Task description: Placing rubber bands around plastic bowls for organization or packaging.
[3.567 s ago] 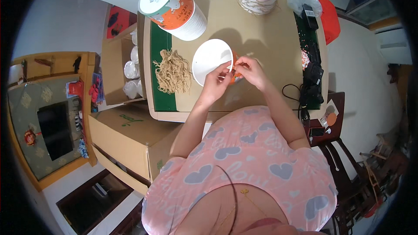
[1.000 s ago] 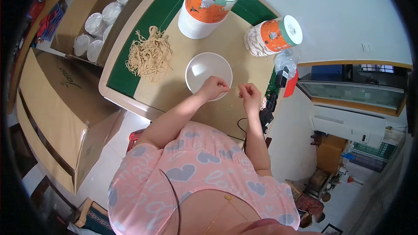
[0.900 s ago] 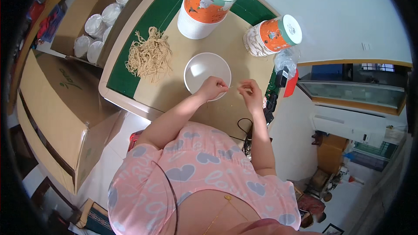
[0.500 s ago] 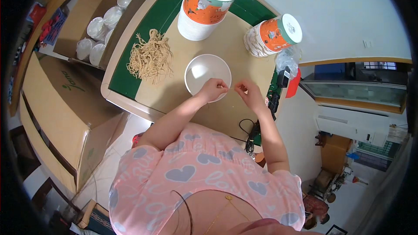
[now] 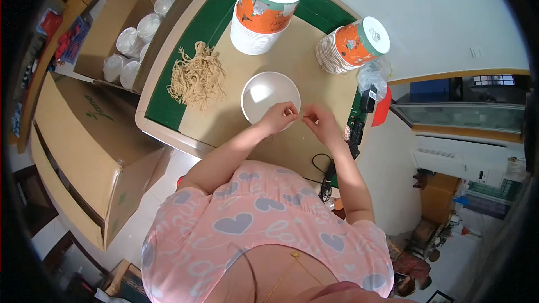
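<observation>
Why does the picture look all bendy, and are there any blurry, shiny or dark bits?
In the head view, the fisheye lens bends the table edges and leaves black corners; in that same head view, the right hand looks smeared, a bright patch glows inside the white tub, and a soft shadow lies on the table.

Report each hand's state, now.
Left hand: closed in a pinch at the white-lined bucket; anything held is too small to tell.
Right hand: fingers curled, blurred; grip cannot be told.
</observation>
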Demonstrator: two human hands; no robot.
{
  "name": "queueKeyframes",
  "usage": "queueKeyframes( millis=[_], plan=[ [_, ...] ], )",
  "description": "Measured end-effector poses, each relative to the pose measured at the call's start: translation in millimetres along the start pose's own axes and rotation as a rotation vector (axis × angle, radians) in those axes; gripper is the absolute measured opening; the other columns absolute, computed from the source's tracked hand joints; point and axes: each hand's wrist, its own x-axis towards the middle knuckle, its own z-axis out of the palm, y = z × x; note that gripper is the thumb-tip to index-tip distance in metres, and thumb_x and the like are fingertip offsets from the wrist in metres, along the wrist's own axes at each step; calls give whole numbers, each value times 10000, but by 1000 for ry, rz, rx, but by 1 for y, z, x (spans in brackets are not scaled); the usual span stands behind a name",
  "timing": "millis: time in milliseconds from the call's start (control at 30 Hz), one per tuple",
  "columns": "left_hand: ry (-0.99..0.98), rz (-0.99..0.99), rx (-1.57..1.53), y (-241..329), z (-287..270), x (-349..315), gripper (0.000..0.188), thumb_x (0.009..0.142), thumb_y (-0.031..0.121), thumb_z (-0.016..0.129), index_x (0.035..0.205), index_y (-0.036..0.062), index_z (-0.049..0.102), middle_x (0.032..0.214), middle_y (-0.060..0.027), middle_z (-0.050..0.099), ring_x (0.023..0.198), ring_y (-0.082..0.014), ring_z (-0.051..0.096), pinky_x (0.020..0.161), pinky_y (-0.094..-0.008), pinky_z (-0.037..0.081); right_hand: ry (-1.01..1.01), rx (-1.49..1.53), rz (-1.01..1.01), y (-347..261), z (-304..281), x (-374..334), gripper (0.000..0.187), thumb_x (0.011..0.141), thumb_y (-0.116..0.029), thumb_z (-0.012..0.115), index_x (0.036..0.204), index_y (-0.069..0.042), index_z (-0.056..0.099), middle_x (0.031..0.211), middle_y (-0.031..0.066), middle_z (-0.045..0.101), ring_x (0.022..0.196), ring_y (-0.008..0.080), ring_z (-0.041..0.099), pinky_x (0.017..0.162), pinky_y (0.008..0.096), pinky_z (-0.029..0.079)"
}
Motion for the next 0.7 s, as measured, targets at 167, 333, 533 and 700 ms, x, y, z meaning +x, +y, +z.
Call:
queueKeyframes(
  millis=[167,333,533,700],
  plan=[
    [-39,-42,11,14,-5,-3,149,788,174,634,863,48,606,725,-59,601,684,-148,557,635,-292,452,8,-82,-43,2,-3,0,99,835,-90,609,873,2,606,745,118,594,649,210,575,590,302,450],
    [-49,-38,62,22,-6,-1,152,789,170,638,863,41,605,748,-65,617,699,-156,565,654,-296,456,14,-202,-61,3,-3,2,180,882,-159,548,795,-3,574,619,160,535,578,302,531,559,360,424],
    [-69,-40,98,27,-10,1,146,801,158,626,865,28,605,756,-70,624,701,-159,574,659,-296,461,-56,-160,35,8,-4,4,147,881,-175,524,868,-29,532,765,203,581,733,393,564,613,441,435],
    [29,-93,6,18,-15,2,216,864,218,557,874,12,622,715,-78,616,621,-149,562,580,-286,457,-13,-79,50,6,0,3,107,856,-135,559,884,-33,544,778,176,586,718,358,576,604,416,445]
  ],
)
